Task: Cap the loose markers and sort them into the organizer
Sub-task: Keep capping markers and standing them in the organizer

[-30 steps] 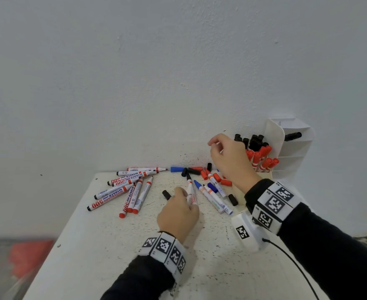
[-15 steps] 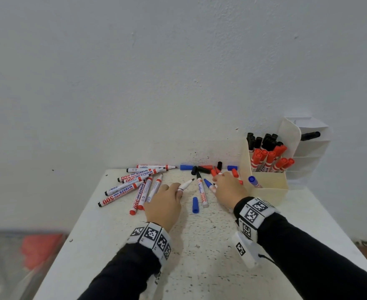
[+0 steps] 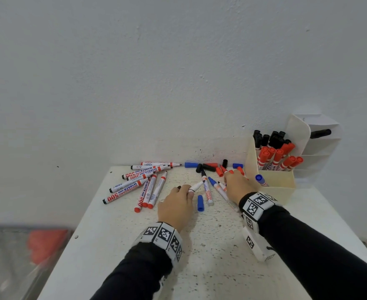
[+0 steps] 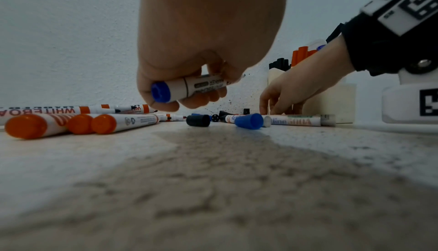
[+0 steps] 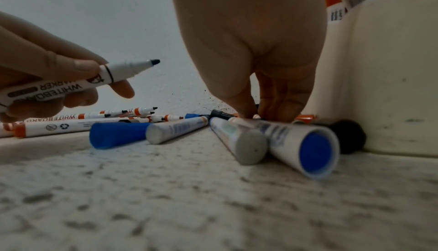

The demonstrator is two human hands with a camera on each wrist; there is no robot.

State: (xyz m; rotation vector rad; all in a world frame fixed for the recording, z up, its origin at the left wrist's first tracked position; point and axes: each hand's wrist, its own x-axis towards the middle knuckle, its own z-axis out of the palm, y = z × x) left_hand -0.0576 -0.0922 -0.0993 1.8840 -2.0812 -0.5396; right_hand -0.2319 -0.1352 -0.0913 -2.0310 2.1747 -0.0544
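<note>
The left hand [image 3: 176, 205] curls its fingers [image 5: 78, 65] round an uncapped marker [image 3: 196, 186], lifted clear of the tabletop [image 3: 210, 245]. The right hand [image 3: 236, 187] reaches its fingers [image 5: 275, 101] down among loose caps [image 3: 208, 167] just beside the organizer [image 3: 273, 185]; whether they pinch one is hidden. A blue cap [image 3: 200, 203] lies between the hands.

markers [image 3: 150, 189]: white, red ends | loose cap [image 3: 200, 203]: blue | organizer [image 3: 273, 182]: cream

Table [image 3: 122, 245] w/ markers [image 3: 132, 184], caps [image 3: 200, 203], organizer [image 3: 280, 182]

Left hand [image 4: 208, 35] around uncapped marker [image 4: 189, 88]; loose blue cap [image 4: 249, 121]
</note>
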